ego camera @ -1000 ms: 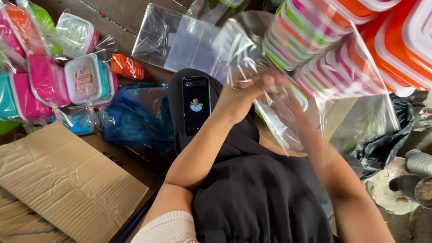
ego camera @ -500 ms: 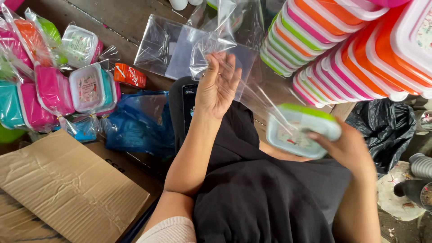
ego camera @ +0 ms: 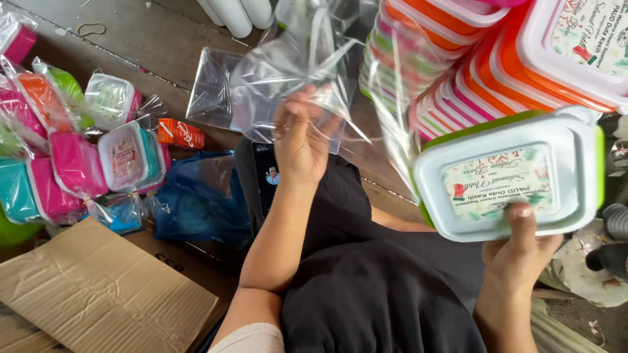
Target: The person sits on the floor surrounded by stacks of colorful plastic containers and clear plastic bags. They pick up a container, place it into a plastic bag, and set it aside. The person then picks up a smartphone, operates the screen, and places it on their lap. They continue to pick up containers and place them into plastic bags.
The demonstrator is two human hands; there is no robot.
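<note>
Lunch box lifted clear, bag pinched open

Since a moment ago the right hand (ego camera: 520,252) has brought the green lunch box (ego camera: 510,180) closer, at the right of the frame, thumb clamped on its white labelled lid; it now sits level and ready. The left hand (ego camera: 301,137), centre frame, has closed its fingers on a clear plastic bag (ego camera: 275,78) raised over the stack of bags below. Wrapped pink and teal boxes (ego camera: 78,163) lie at left, above the cardboard (ego camera: 98,294).

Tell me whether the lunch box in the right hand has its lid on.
Lid on: the white lid covers the green lunch box held by the right hand.
</note>
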